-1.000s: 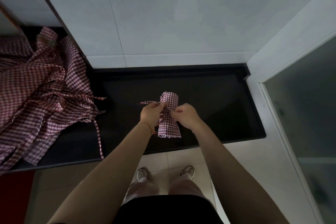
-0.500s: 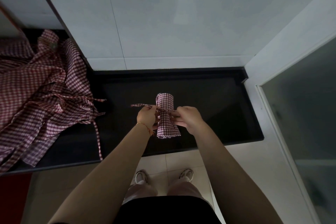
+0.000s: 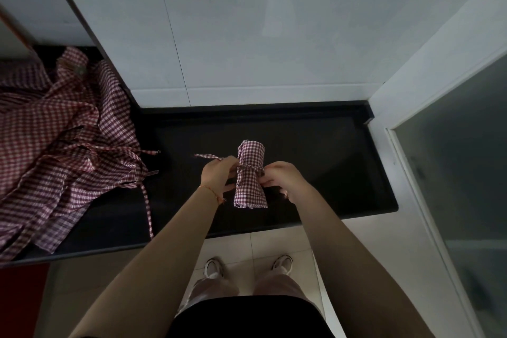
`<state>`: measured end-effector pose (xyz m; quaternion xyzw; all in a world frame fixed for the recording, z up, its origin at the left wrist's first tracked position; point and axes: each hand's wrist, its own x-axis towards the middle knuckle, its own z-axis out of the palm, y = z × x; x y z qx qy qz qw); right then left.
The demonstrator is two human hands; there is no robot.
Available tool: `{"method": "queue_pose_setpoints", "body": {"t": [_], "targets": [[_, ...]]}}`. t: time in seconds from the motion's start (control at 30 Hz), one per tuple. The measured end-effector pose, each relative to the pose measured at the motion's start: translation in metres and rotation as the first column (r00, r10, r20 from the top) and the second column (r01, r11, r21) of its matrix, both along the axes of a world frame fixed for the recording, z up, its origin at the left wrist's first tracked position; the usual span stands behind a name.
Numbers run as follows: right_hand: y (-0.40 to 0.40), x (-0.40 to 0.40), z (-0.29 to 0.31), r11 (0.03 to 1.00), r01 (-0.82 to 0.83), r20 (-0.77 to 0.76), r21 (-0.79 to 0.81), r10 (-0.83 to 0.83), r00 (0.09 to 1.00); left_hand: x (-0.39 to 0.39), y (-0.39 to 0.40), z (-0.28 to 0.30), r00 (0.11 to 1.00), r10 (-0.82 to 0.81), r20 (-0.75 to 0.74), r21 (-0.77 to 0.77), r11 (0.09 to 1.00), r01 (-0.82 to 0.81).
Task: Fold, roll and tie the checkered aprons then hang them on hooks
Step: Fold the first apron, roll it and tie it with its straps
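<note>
A rolled red-and-white checkered apron (image 3: pixel 251 186) lies on the black counter (image 3: pixel 329 162), its length running away from me. A strap of the same cloth (image 3: pixel 251 166) crosses its middle. My left hand (image 3: pixel 218 175) pinches the strap on the roll's left side, and the strap's loose end (image 3: pixel 207 157) sticks out to the left. My right hand (image 3: pixel 284 178) pinches the strap at the roll's right side. A heap of unfolded checkered aprons (image 3: pixel 55 145) lies at the left end of the counter.
White tiled wall (image 3: pixel 247 35) rises behind the counter. A white frame with a dark glass panel (image 3: pixel 461 173) stands on the right. A strap from the heap (image 3: pixel 148 208) hangs over the counter's front edge. My shoes show on the tiled floor (image 3: pixel 269 244) below.
My hands have moved apart to either side of the roll, drawing the strap tight across its middle. The loose strap end now reaches further left.
</note>
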<state>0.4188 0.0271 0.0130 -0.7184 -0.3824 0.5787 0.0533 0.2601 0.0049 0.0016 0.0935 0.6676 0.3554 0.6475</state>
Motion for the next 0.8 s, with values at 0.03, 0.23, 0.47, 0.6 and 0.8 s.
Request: {"method": "queue_pose_setpoints", "body": {"t": [0.03,0.23,0.47,0.6,0.8], "targets": [[0.001,0.0,0.0,0.998,-0.065,0.036,0.026,0.064,0.997,-0.001,0.0,0.0,0.993,0.075,-0.089,0.006,0.997,-0.074],[0.001,0.001,-0.002,0.982,-0.13,0.035,0.137,0.126,0.991,-0.02,-0.005,-0.013,0.417,0.133,-0.899,0.299,0.882,0.364],[-0.003,-0.006,-0.006,0.994,-0.07,-0.001,0.08,0.07,0.998,0.0,0.003,-0.011,0.599,-0.621,-0.506,-0.029,0.706,0.707],[-0.005,-0.003,-0.009,0.998,0.057,-0.124,0.036,-0.052,0.991,0.001,0.003,-0.019,0.655,-0.611,-0.444,-0.032,0.742,0.67],[-0.005,-0.005,-0.014,0.971,0.239,-0.227,-0.002,-0.233,0.946,0.008,0.006,-0.02,0.819,-0.48,-0.315,0.019,0.859,0.512]]}}
